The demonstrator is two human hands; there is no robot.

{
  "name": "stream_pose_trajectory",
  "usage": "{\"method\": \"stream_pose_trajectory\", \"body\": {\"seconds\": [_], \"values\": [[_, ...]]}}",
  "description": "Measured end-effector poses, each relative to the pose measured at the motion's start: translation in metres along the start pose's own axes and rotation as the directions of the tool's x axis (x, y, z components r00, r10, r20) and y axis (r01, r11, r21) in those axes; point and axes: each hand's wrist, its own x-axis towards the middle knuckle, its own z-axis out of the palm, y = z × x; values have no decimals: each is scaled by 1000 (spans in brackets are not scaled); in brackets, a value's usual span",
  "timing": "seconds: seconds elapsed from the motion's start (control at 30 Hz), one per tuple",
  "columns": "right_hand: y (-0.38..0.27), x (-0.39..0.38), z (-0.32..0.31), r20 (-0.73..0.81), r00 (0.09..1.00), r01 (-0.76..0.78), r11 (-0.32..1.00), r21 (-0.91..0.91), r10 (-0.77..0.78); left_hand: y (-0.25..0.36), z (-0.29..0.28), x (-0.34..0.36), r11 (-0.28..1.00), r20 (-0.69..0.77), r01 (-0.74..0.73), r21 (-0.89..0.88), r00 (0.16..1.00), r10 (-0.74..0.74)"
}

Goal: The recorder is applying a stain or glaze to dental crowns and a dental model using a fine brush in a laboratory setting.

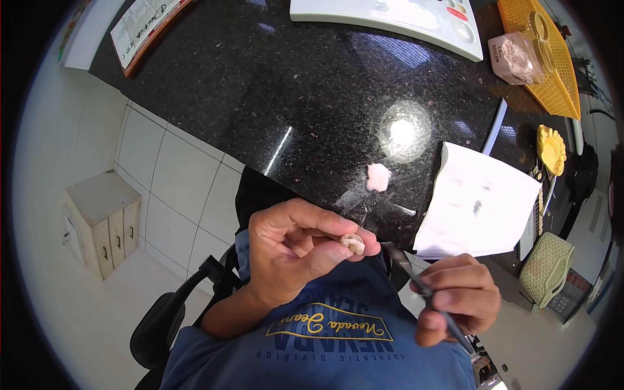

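My left hand [292, 247] is closed, pinching a small pinkish-cream piece [353, 244] that looks like a dental cast or crown, between thumb and fingertips. In my right hand [458, 299] is a slim tool with a dark handle [448, 324], its thinner end angled up and left toward the small piece without touching it. The tip is blurred, so its exact kind is unclear. Both hands are in front of my blue shirt, close to the table's near edge. Just beyond them, a pale pink lump [378, 177] lies on the black table among whitish smears.
A stained white cloth or paper [478, 201] covers the table's right part. Near it are a blue-grey stick [495, 127] and yellow dental model [551, 151]. Farther back stand a jar of pinkish powder [513, 58], yellow basket [552, 71] and white tray [390, 19]. A green basket [547, 270] sits right.
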Motion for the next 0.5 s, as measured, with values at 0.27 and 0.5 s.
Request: {"method": "stream_pose_trajectory", "body": {"seconds": [0.27, 0.5], "values": [[-1, 9, -7, -35, 999, -36, 994, -105, 32, 5, 3, 0, 997, 21, -46, 66, 999, 45], [1, 7, 1, -99, 993, -83, 980, -182, 66, 8, 7, 0, 994, 40, -63, 89, 997, 60]]}}
